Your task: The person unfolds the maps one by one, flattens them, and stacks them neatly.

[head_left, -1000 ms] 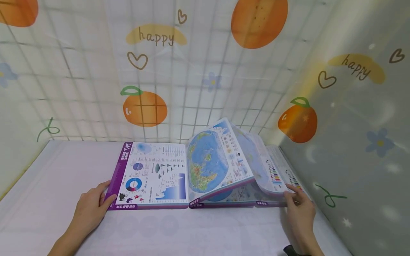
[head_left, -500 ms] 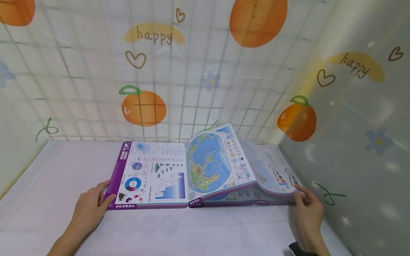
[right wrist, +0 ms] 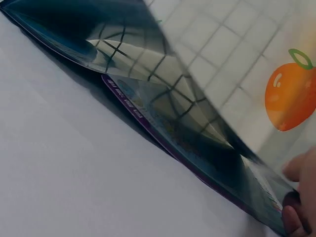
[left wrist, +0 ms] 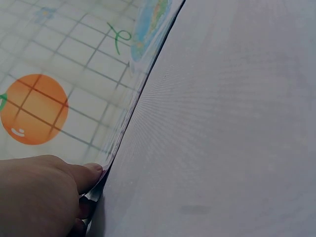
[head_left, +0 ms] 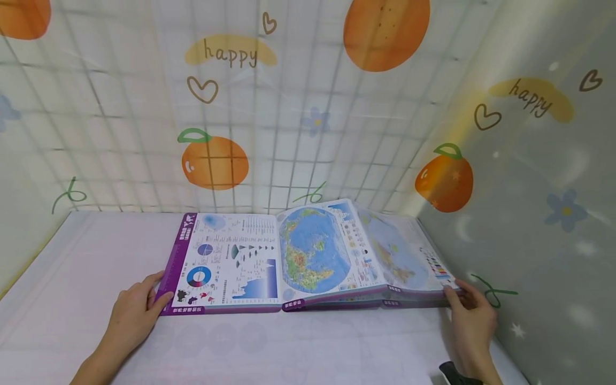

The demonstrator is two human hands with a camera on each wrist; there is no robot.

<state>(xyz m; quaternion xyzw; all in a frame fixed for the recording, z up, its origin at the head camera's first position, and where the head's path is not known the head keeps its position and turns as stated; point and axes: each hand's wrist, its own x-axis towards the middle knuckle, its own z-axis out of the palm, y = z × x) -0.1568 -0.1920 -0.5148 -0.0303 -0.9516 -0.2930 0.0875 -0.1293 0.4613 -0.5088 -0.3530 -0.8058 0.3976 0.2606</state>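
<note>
A glossy folding world map (head_left: 315, 251) lies part unfolded across the white table, its left panel (head_left: 226, 256) flat and showing charts and a purple border. My left hand (head_left: 132, 315) holds the near left edge, thumb on top; the left wrist view shows its other fingers below the edge. On the far right, my right hand (head_left: 474, 318) pinches the near corner of the upper layer. The middle panel and right panel (head_left: 399, 248) of that layer stand slightly raised over a lower layer. In the right wrist view the shiny underside (right wrist: 74, 34) arches above the lower layer (right wrist: 168, 123).
Behind the white table (head_left: 110, 240) hangs a pale curtain (head_left: 289, 107) with oranges and a grid. Another printed curtain (head_left: 553, 256) closes the right side, close to my right hand. A dark band (head_left: 454, 372) sits on my right wrist.
My right hand has moved right, drawing the upper layer's corner outward. The raised middle panel has sunk and the right panel has spread flatter. My left hand stays at the left edge.
</note>
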